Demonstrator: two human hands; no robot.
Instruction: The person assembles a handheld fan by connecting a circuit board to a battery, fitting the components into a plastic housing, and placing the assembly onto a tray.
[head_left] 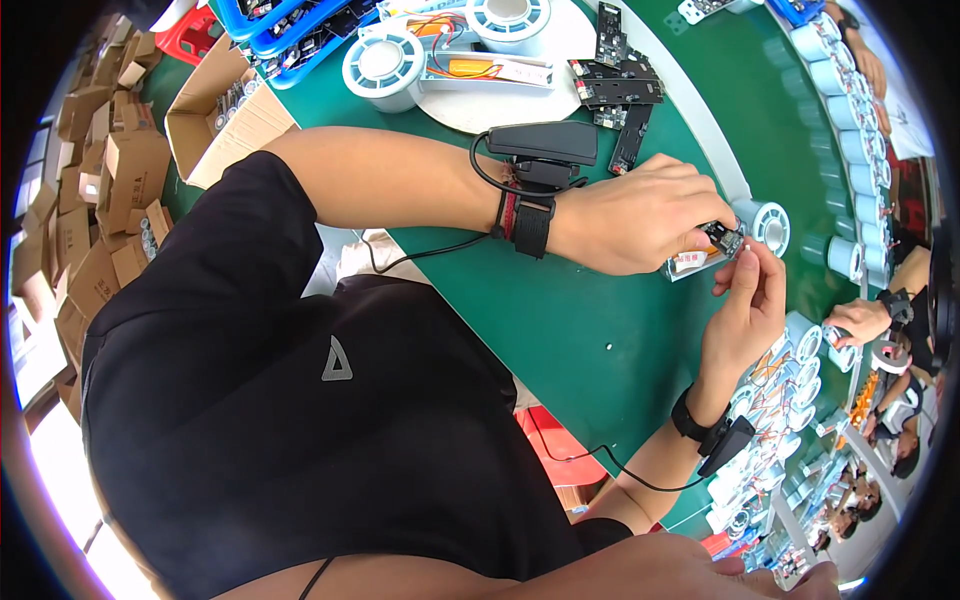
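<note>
My left hand (640, 215), its back turned up, closes its thumb and fingers on a small black circuit board (722, 238). Below the board lies a pale blue handheld-fan body (688, 264) with a white printed label, partly covered by my fingers. Its round spoked head (766, 230) points away from me. My right hand (745, 310) reaches in beside it, thumb and fingertip pinched at the board's edge on a tiny white connector (747, 249). Any wire on the connector is too small to make out. Both wrists wear black straps with small devices.
Several black circuit boards (622, 90) lie beyond my left hand. Near them, two fan units (385, 65) rest on a white round plate (470, 112). Blue bins (300, 45) stand far left. Many fan units (775, 400) crowd the right. Across the green table (560, 330), co-workers' hands (858, 320) show.
</note>
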